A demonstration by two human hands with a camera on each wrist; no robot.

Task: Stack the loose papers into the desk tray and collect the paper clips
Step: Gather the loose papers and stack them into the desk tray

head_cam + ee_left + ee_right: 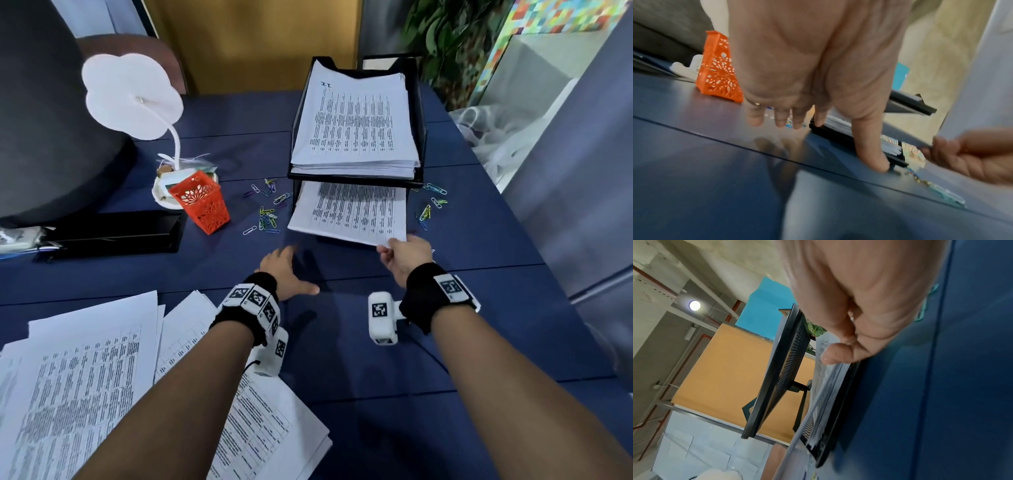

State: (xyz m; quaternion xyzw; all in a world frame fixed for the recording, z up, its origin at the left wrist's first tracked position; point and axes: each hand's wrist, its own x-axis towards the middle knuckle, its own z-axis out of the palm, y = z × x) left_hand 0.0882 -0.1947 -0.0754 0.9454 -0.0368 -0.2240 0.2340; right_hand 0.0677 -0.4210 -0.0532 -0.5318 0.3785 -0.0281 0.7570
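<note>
A black two-tier paper tray (pixel 420 113) stands at the back of the blue desk. Its upper tier carries a thick stack of printed sheets (pixel 356 120). From the lower tier juts a second printed stack (pixel 349 214), and my right hand (pixel 402 255) pinches its near right corner, thumb on top; the right wrist view shows that pinch (pixel 835 353) on the paper edge (pixel 830 382). My left hand (pixel 286 270) hovers low over the bare desk just left of that stack, fingers straight and spread (pixel 781 116), holding nothing.
Coloured paper clips (pixel 269 212) lie scattered left and right (pixel 431 202) of the tray. An orange mesh cup (pixel 202 202), a white flower lamp (pixel 132 96) and a black flat case (pixel 113 233) sit at left. Loose printed sheets (pixel 78 377) cover the near left.
</note>
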